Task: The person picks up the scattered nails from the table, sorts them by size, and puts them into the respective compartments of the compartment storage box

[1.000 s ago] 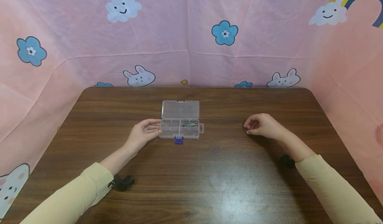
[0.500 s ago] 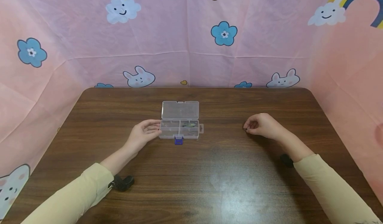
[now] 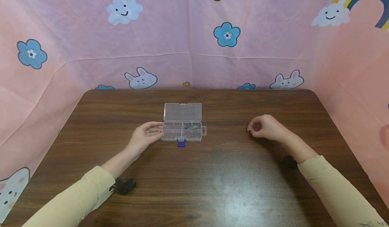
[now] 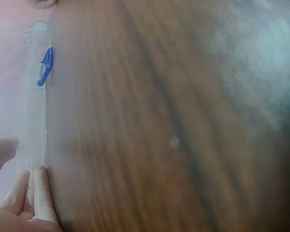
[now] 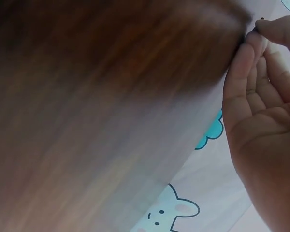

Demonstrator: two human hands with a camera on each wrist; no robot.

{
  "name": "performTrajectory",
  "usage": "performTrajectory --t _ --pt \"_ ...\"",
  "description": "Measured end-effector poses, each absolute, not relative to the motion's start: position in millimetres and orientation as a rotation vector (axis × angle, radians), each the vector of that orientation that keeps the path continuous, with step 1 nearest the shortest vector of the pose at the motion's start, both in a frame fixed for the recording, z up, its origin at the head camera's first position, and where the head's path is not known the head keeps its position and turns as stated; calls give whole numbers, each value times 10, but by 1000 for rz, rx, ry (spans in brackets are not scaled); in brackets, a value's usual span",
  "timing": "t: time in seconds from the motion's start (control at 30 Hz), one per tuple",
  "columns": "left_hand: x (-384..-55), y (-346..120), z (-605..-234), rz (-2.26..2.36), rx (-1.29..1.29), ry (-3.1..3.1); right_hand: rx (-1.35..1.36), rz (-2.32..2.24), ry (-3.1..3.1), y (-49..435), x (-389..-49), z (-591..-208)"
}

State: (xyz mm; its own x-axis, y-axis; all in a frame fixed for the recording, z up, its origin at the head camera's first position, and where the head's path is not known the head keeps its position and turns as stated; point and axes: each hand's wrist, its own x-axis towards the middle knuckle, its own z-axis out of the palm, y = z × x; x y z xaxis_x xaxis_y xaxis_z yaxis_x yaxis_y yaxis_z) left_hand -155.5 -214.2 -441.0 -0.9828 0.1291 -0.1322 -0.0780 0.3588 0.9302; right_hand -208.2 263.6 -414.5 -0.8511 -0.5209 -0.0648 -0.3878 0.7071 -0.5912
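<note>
A clear plastic compartment box (image 3: 181, 140) stands on the table with its lid (image 3: 183, 112) tipped back and its blue latch (image 3: 181, 143) hanging at the front. My left hand (image 3: 145, 135) rests its fingertips against the box's left end, fingers nearly straight. Several thin metal rods (image 3: 192, 127) lie in the back right compartment, with thinner pieces (image 3: 194, 135) in the front right one. Well to the right of the box, low over the table, my right hand (image 3: 267, 127) pinches a small dark piece (image 5: 262, 19) between thumb and fingertips. The fingers hide most of it, so I cannot tell its kind.
The brown wood-grain table (image 3: 194, 176) runs back to a pink printed cloth (image 3: 194, 34), which also rises along both sides. A clear hanging tab (image 3: 204, 131) sticks out from the box's right end. A dark wrist mount (image 3: 124, 186) shows under the left sleeve.
Both hands and the box stay in place. The small piece in my right fingertips shows slightly differently, and the head view has shifted a little.
</note>
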Motion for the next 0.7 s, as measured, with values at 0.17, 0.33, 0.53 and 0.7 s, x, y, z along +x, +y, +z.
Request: performTrajectory --t 0.17,0.33,0.53,0.7 --pt "-1547 -2133 -4398 1691 49 2431 -732 -849 2683 2635 -2089 -4138" --pt "-1548 -2134 -4399 1692 48 2435 -747 -837 2695 2598 -2098 -4108" --pt "-1549 -2131 -4403 1698 54 2436 -774 -848 2697 2515 -2127 -4080" --pt "-1545 -2131 -4402 1705 60 2430 -786 -866 2691 2426 -2155 -4073"
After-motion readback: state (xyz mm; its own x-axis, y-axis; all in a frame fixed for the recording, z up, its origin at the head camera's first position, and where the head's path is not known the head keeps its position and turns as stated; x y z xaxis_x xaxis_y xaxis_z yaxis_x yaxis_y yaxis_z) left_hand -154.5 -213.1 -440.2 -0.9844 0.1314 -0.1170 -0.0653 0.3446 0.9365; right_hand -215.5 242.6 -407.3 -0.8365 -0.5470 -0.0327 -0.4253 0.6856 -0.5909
